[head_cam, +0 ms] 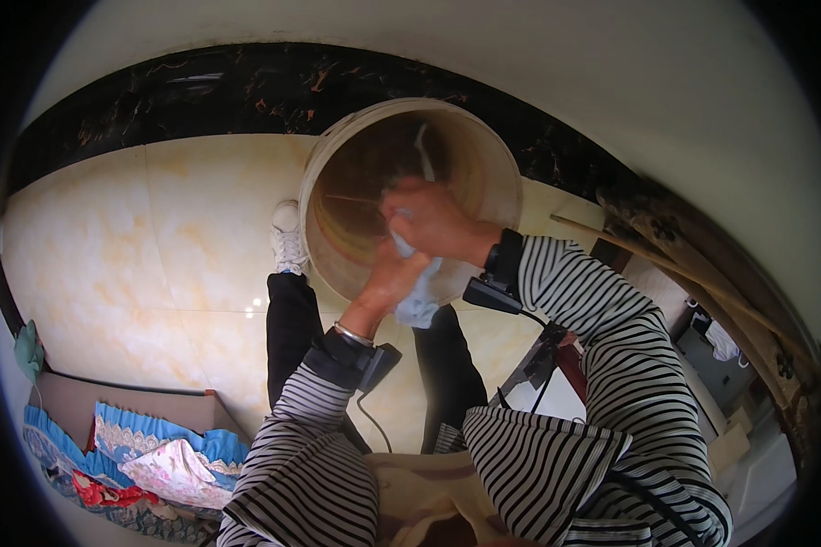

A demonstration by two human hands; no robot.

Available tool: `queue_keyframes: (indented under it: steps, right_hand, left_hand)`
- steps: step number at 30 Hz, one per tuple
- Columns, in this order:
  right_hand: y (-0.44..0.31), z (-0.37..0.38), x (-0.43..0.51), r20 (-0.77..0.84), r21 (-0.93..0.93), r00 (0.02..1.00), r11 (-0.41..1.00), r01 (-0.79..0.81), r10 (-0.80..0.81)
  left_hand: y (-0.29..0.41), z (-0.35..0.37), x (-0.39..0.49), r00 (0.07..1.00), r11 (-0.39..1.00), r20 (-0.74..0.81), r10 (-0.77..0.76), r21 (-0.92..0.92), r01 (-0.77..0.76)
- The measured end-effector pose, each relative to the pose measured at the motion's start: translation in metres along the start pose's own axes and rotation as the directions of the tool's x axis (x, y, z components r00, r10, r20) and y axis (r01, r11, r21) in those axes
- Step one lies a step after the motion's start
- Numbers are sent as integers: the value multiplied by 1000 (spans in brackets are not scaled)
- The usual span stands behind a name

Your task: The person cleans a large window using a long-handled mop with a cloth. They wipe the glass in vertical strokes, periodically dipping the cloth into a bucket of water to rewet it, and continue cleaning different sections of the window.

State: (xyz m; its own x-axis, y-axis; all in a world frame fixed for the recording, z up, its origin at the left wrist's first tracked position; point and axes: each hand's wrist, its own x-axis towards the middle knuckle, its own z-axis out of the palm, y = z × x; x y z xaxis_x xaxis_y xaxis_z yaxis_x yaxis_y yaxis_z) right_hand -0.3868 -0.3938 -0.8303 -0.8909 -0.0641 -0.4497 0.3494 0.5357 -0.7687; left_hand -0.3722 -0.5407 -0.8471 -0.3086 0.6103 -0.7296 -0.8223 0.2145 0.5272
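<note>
A pale, wet-looking cloth (419, 304) is bunched between my two hands, over the near side of a large round bucket (499, 164). My right hand (429, 213) is closed around its upper part, slightly blurred. Lower and to the left, my left hand (388, 270) grips the cloth too, and its loose end hangs by the near rim. Inside the bucket the bottom looks dark, with a whitish streak beyond my right hand; whether that is water or cloth I cannot tell. Both wrists wear black straps with small devices, and the left also has a metal bangle.
The bucket stands on glossy yellowish floor tiles (89, 225) against a black marbled skirting (212, 96). My white shoe (287, 232) is beside its left side. A bed or sofa with blue-frilled covers (150, 431) is at lower left. Wooden furniture (718, 273) curves along the right.
</note>
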Motion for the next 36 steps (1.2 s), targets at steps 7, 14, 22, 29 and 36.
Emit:
queue_keyframes:
  steps: [7, 14, 22, 29, 36]
  right_hand:
    - [1, -7, 2, -193, 1, 981, 1000, 31, -31]
    - [-5, -52, -8, -507, -68, 857, 995, 72, -96]
    - [-32, -3, -56, -333, -199, 826, 890, 411, -455]
    - [-18, 4, -87, -470, 534, 834, 845, 8, 289]
    - [25, 19, -31, -44, 999, 878, 24, 37, 478]
  left_hand:
    - [-9, -5, 8, 994, 998, -92, 56, 26, -54]
    - [-13, 0, 1, 972, 928, -71, -224, -322, 190]
    - [3, -10, 4, 941, 397, 283, -183, -855, 334]
    - [17, -18, -7, 934, 289, 336, -118, -889, 356]
    - [13, -6, -20, 836, 500, 549, 25, -731, 465]
